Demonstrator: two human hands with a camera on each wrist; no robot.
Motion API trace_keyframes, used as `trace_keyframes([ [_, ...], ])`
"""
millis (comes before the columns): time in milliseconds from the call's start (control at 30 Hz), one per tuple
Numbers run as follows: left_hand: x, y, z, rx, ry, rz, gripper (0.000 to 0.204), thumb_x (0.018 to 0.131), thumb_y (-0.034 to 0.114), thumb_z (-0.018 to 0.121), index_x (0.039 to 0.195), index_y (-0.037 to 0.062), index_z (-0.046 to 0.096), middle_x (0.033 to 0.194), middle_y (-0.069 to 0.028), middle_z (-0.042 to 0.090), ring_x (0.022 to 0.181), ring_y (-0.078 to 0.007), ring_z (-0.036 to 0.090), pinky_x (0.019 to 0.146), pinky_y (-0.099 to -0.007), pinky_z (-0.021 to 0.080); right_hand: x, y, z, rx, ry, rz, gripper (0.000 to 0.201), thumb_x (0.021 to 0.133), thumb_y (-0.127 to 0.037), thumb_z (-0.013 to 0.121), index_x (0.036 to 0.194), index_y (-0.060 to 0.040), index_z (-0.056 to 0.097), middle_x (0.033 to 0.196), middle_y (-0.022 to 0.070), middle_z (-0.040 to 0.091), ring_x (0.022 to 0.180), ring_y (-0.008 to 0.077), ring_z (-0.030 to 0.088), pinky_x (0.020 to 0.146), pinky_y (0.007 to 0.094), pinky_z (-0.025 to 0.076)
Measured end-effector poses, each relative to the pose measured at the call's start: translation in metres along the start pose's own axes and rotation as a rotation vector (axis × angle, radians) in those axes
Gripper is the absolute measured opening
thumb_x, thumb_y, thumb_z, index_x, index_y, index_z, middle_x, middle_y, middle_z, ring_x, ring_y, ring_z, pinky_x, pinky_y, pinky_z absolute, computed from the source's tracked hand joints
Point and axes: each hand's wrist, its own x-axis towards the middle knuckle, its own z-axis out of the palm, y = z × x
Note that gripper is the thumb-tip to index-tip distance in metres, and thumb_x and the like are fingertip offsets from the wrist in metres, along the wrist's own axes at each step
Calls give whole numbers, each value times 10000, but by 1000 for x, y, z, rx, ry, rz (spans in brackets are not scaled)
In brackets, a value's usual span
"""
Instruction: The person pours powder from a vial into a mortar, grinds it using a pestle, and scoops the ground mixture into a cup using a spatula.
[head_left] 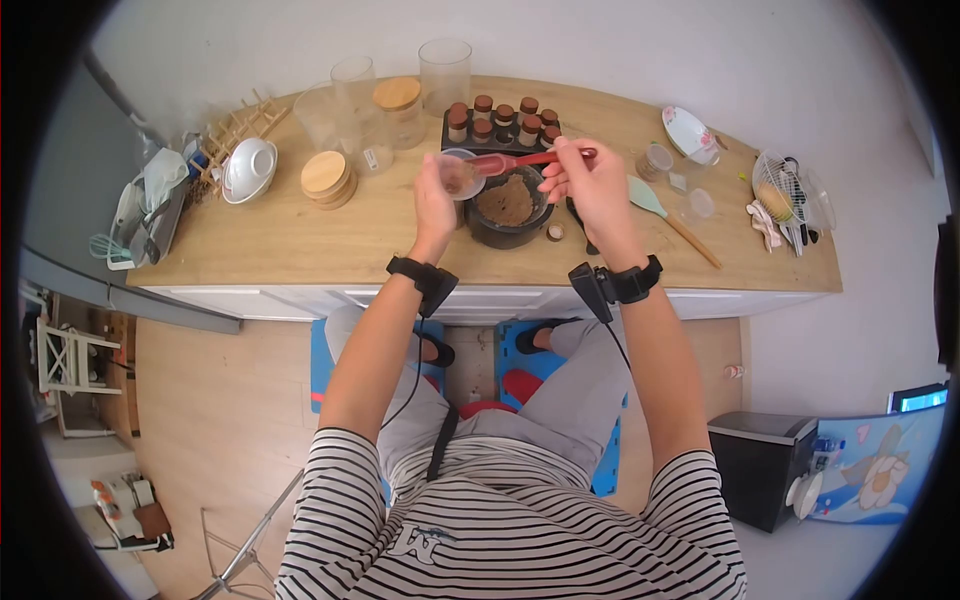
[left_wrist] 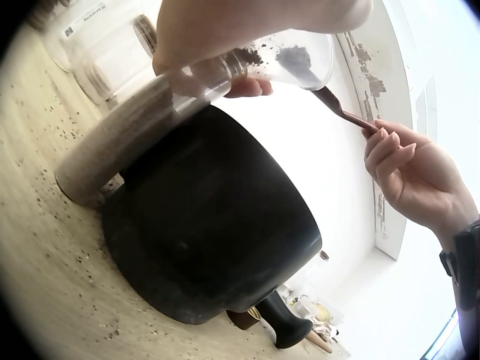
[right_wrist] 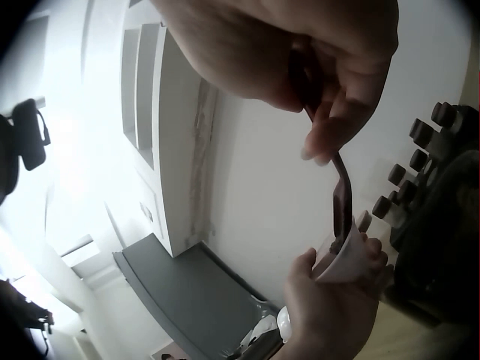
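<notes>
My left hand (head_left: 433,208) holds a clear plastic funnel (head_left: 461,180) with some dark brown powder inside. In the left wrist view the funnel sits at the neck of a clear glass tube (left_wrist: 124,146) that is largely full of brown powder. My right hand (head_left: 592,190) pinches the handle of a red spoon (head_left: 498,164), its bowl tipped down at the funnel's rim. Beside the tube stands a black pot (left_wrist: 202,217) with a side handle; a mound of brown powder (head_left: 508,203) lies in it.
Behind the pot, a black rack (head_left: 490,143) holds several brown-capped jars. Glass canisters (head_left: 398,115) and a white bowl (head_left: 249,168) stand to the left. A green spatula (head_left: 648,198), a flowered dish (head_left: 686,130) and a wire basket (head_left: 775,190) lie right. Powder specks dot the worktop.
</notes>
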Motion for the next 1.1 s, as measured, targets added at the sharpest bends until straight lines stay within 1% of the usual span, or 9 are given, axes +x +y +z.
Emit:
trace_keyframes([
  [133,-5,15,3,-24,-32,4,608,1042,388,208,894,-25,628,775,-102,665,713,-179,593,679,-297,442,-8,3,15,-180,-85,-152,212,963,-170,580,919,35,609,725,86,640,585,117,628,490,245,496],
  [233,-2,8,-3,61,-58,40,612,1044,388,202,885,-28,622,769,-105,660,717,-182,603,687,-301,458,-20,-1,25,-330,-118,-228,158,941,-132,605,937,26,606,743,98,642,612,153,633,536,281,498],
  [300,-3,10,-1,13,-59,21,614,1044,388,200,876,-27,620,757,-103,652,717,-180,604,690,-302,461,-23,4,28,-528,-165,-512,122,909,-96,632,947,16,601,774,122,633,663,218,634,596,323,490],
  [400,-3,11,0,-54,-57,-19,616,1046,390,198,863,-23,617,739,-95,642,720,-177,605,692,-302,462,-29,7,29,-636,-274,-624,114,884,-74,649,943,12,602,801,143,622,706,272,622,634,347,481],
  [433,-3,11,0,-72,-54,-41,615,1046,391,198,860,-20,616,732,-90,638,723,-176,605,690,-301,460,-27,9,27,-644,-275,-676,114,925,-74,622,984,24,620,780,80,653,653,113,623,570,254,505],
  [733,-3,8,0,-34,-55,25,604,1048,390,200,904,-27,612,779,-123,661,748,-195,626,702,-308,485,-33,4,32,-424,-81,-373,146,947,-106,597,988,32,622,752,70,648,632,103,624,539,235,499],
  [867,-3,11,0,-63,-61,-7,603,1048,393,204,916,-26,618,798,-118,668,745,-191,625,708,-307,475,-32,6,33,-473,-180,-327,156,952,-114,593,990,34,624,754,70,649,630,101,624,539,234,498],
  [933,-4,11,-3,-49,-92,-45,551,1053,401,233,975,7,611,827,-91,658,836,-189,632,830,-311,474,-32,7,34,-384,-47,-350,151,935,-135,622,948,16,623,733,81,656,593,111,628,526,241,489],
  [1100,-4,10,-2,-2,-36,-5,587,1047,380,212,886,-9,621,761,-84,647,711,-171,582,695,-298,438,-25,10,9,-222,89,-353,166,943,-153,618,984,7,628,734,50,653,598,86,617,517,224,480],
])
